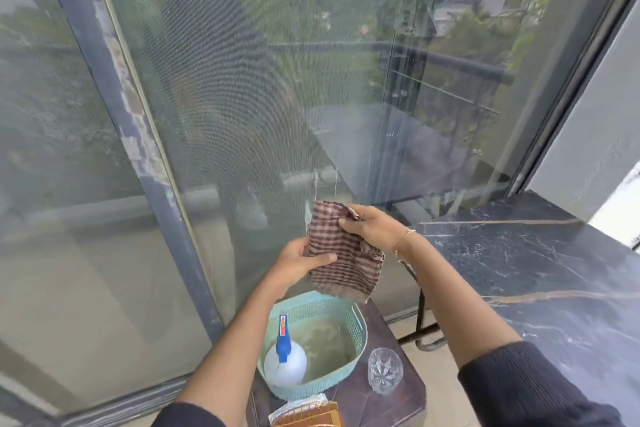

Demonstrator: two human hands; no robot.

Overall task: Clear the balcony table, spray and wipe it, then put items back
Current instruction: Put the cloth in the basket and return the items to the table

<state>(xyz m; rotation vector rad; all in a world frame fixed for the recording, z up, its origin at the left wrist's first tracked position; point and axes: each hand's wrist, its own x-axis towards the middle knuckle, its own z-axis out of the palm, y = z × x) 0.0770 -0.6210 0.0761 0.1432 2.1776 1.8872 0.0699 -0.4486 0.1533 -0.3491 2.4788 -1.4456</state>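
The dark marble table [540, 274] runs off the right edge, only its left part showing. Before it the checked cloth [341, 253] hangs lengthwise, top edge up and lower corner over the teal basket [349, 315], whose spray bottle [285, 362] points nozzle-up. The left hand [299, 262] pinches its middle, the right hand [372, 227] grips the top, both forearms raised.

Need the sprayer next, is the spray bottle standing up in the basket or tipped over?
Upright. The spray bottle stands inside the teal basket with its blue nozzle pointing up.
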